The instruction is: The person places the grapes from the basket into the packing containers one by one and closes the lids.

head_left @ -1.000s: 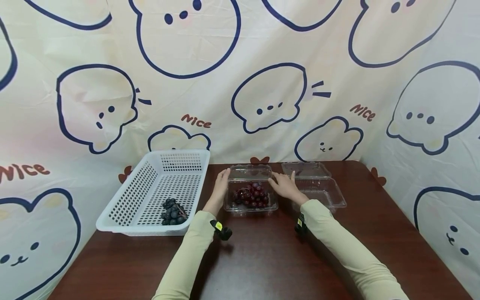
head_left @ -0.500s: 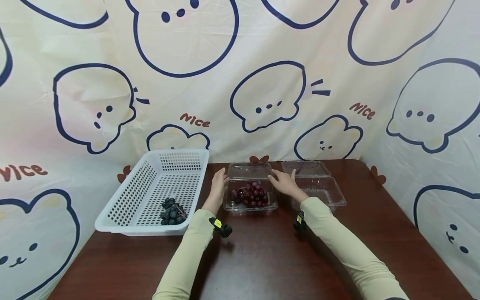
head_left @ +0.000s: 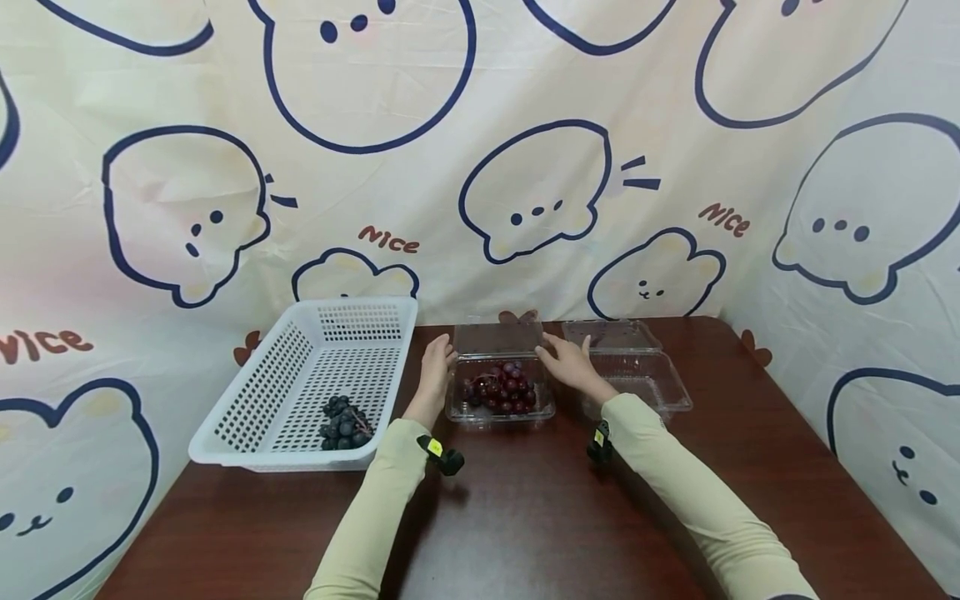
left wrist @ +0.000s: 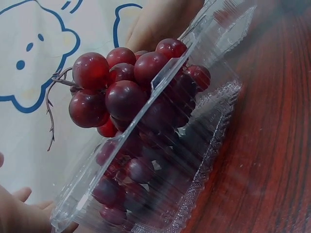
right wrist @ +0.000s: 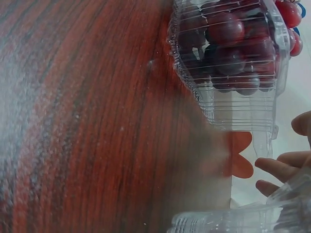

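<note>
A clear plastic clamshell box (head_left: 457, 410) stands at the table's far middle, holding a bunch of red grapes (head_left: 501, 388). Some grapes rise above its rim in the left wrist view. Its hinged lid (head_left: 498, 338) is tilted up behind the tray. My left hand (head_left: 433, 375) is at the lid's left side, with fingers pointing forward; whether they touch it is unclear. At the lid's right corner is my right hand (head_left: 572, 367). In the right wrist view its fingers (right wrist: 277, 170) are extended, close to or touching the clear plastic.
Left of the box sits a white perforated basket (head_left: 225, 450) with a bunch of dark grapes (head_left: 345, 423) in its front right corner. Another clear clamshell box (head_left: 652, 383), with its lid raised, is beside my right hand. A patterned cloth (head_left: 450, 183) hangs behind the brown table (head_left: 510, 517).
The lid of the grape box has come up slightly from its leaned-back position. My left hand has shifted a little left; the right hand has barely moved.
</note>
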Demonstrator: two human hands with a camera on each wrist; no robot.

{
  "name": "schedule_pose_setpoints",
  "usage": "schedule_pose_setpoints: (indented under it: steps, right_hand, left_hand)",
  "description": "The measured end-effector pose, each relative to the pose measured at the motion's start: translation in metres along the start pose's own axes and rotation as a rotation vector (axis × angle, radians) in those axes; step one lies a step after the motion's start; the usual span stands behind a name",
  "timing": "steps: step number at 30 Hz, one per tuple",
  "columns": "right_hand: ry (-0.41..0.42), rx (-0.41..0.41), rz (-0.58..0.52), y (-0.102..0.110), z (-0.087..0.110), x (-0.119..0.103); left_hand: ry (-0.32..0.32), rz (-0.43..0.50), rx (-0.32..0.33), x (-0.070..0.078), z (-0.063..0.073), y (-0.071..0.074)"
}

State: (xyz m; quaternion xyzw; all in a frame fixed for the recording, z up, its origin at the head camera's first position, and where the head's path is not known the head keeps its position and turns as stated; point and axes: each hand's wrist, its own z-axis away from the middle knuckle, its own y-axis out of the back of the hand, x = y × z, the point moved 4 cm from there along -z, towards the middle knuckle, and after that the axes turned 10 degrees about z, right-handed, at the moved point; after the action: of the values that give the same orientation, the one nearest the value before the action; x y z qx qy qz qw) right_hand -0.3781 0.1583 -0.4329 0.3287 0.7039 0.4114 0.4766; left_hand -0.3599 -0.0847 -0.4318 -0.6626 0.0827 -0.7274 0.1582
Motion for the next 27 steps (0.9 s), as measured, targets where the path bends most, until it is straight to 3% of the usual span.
schedule_pose_setpoints:
  steps: [19,27]
  right_hand:
    - [-0.002,0.079,-0.119,0.0052,0.0022,-0.0021]
    - [-0.002,0.096,-0.173,0.007,0.0023,-0.0004]
  left_hand:
    - [-0.046,0.036,0.012,0.0037,0.0026,-0.0025]
    - [-0.042,-0.002,-0.004,0.0039,0.0061,-0.0013]
